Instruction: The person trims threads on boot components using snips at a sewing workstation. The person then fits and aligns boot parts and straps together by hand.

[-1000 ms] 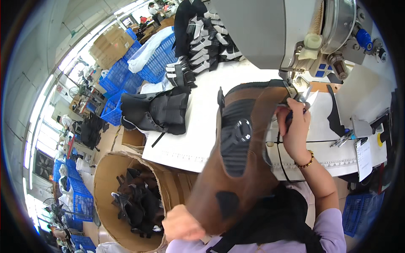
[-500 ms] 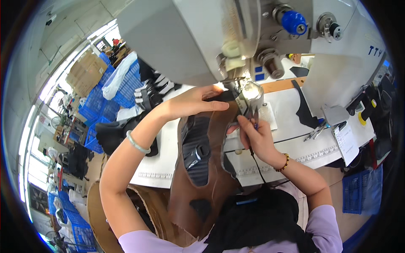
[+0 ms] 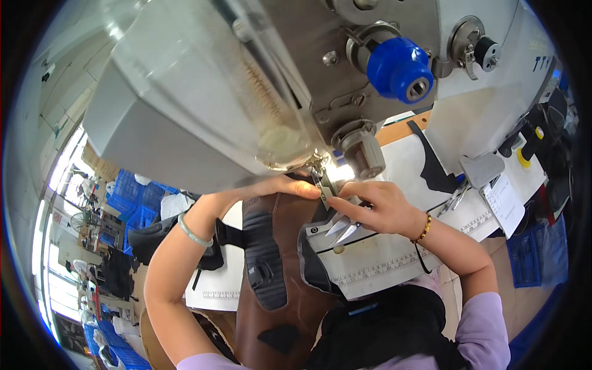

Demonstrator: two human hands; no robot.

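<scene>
A brown leather piece with a ribbed dark panel runs from the lower centre of the frame up beneath the sewing machine. The left hand lies on its upper end, thumb stretched out; whether the other fingers pinch it, I cannot tell. The right hand, fingers curled, keeps scissors in its grasp, blades parted, beside the needle area. The white worktable bears a printed ruler along its near edge; right of centre lies a black cut piece. Blue crates stand at left, bright windows behind.
</scene>
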